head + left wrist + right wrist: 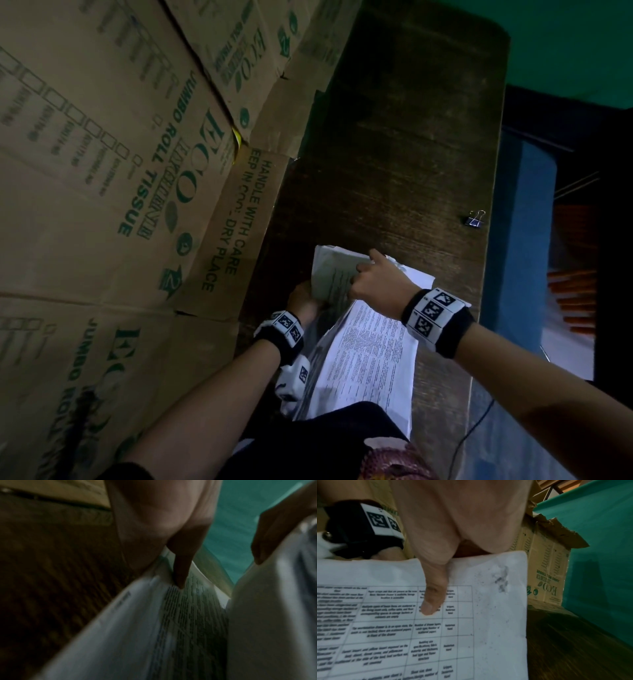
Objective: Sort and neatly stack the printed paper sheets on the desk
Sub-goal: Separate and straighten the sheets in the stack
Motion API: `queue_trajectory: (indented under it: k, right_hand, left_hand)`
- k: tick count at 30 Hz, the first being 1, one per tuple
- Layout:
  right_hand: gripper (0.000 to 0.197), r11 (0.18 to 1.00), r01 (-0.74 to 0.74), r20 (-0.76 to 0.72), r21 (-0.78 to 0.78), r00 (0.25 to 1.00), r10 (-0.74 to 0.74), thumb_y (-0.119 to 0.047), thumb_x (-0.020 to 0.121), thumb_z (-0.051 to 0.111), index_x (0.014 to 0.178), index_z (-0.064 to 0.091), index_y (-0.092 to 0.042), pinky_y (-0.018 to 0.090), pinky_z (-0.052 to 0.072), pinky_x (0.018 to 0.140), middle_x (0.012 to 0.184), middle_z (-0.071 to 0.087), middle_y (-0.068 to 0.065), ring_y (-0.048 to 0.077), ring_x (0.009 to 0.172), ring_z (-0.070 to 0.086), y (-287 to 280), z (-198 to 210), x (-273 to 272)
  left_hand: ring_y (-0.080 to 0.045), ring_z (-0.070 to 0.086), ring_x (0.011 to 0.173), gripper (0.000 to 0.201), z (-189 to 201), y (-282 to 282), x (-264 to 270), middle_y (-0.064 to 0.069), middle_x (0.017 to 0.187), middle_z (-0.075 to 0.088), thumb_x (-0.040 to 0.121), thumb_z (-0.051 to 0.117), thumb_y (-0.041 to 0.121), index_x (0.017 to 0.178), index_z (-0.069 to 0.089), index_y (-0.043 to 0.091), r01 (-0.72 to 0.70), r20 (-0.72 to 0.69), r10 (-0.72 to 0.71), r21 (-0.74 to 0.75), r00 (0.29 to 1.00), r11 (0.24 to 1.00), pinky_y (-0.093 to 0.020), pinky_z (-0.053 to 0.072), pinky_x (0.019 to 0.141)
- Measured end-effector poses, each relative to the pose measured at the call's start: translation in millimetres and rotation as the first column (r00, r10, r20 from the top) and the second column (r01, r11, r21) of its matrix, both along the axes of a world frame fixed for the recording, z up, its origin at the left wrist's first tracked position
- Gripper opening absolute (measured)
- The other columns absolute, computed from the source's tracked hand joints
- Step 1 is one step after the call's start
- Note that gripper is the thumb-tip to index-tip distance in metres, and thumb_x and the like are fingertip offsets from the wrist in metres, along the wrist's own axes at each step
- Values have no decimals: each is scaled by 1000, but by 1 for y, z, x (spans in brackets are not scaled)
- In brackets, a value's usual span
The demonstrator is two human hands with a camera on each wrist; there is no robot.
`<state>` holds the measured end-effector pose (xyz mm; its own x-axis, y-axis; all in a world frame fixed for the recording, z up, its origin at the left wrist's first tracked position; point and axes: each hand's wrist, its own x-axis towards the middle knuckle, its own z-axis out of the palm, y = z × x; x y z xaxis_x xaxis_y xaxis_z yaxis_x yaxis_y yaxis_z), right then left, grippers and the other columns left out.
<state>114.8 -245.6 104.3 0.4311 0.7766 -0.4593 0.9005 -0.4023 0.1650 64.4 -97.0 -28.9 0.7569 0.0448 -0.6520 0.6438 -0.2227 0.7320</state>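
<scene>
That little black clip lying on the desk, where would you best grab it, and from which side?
Probably by its black body. The binder clip lies alone near the right edge of the desk, its wire handles pointing away from the person, so coming down from above and pinching the body's two sides seems easiest. Both hands hold paper now.

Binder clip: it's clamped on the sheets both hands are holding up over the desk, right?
Not quite. In the head view the binder clip lies loose on the desk, apart from the sheets. The left hand and right hand do hold those sheets up.
</scene>
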Motion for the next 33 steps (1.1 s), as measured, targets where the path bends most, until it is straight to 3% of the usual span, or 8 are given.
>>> queue_trajectory:
  k: [2, 4, 7, 13, 17, 24, 29, 33]
  right_hand:
    - [23, 1000, 19, 10, -3, 1000, -19, -5, 75, 66, 69, 69, -27, 38, 40, 78, 59, 62, -7, 19, 64, 59, 1, -1, 0]
    - [23, 999, 37, 7, -13, 999, -37, -4, 72, 68, 65, 68, -26, 39, 40, 78, 56, 62, -6, 20, 62, 58, 1, -2, -2]
    - [24, 998, 56, -13, -11, 998, -56, -3, 73, 66, 65, 68, -25, 41, 39, 78, 57, 62, -5, 21, 64, 57, -1, -4, -4]
    - [18, 996, 91, -44, 10, 995, -91, -9, 80, 64, 75, 71, -25, 42, 36, 83, 67, 66, -4, 22, 73, 58, -5, -8, -5]
    - [17, 994, 106, -52, 13, 993, -105, -9, 79, 66, 76, 72, -25, 44, 37, 84, 66, 67, -3, 23, 74, 58, -6, -11, -4]
    - [16, 994, 111, -64, 23, 992, -109, -12, 81, 66, 78, 72, -26, 43, 36, 85, 69, 68, -4, 23, 76, 58, -6, -12, -3]
    - [16, 993, 113, -62, 33, 992, -111, -11, 82, 66, 77, 72, -26, 43, 36, 85, 69, 68, -4, 23, 76, 59, -5, -11, -4]
    - [18, 992, 118, -67, 33, 991, -116, -9, 82, 64, 77, 71, -24, 43, 36, 84, 68, 66, -3, 23, 75, 58, -4, -10, -7]
  left_hand:
    - [-17, 63, 83, 7, 5, -3, 11, -4, 97, 67, 85, 58, 23, 91, 60, 19, 64, 35, -66, 65, 997, 996, -22, 51, 62]
    - [-19, 61, 90, 34, 12, -2, 29, 1, 105, 61, 83, 56, 36, 115, 50, 24, 39, 85, -52, 155, 995, 987, -33, 54, 80]
    - [-17, 58, 97, 56, 20, 4, 62, -1, 113, 61, 88, 59, 20, 138, 36, 30, 150, 186, -181, 169, 966, 974, -32, 48, 90]
    - [-28, 60, 100, 10, 17, 7, 97, -11, 106, 62, 88, 55, 15, 87, 65, 18, 334, 163, -420, 388, 893, 859, -36, 49, 83]
    - [-26, 56, 111, 27, 17, 4, 99, -10, 121, 57, 89, 59, 18, 116, 58, 14, 351, 121, -420, 373, 900, 859, -39, 49, 93]
    - [-30, 49, 109, 8, 15, 2, 95, -10, 114, 53, 85, 62, 10, 86, 70, 10, 292, 241, -413, 412, 878, 863, -46, 47, 93]
    - [-26, 55, 113, 33, 25, 1, 95, -8, 119, 63, 85, 64, 17, 118, 59, 13, 395, 250, -557, 486, 792, 779, -41, 46, 96]
    - [-26, 55, 112, 29, 29, -5, 95, -12, 111, 65, 89, 60, 14, 117, 59, 9, 405, 218, -556, 484, 802, 775, -43, 44, 98]
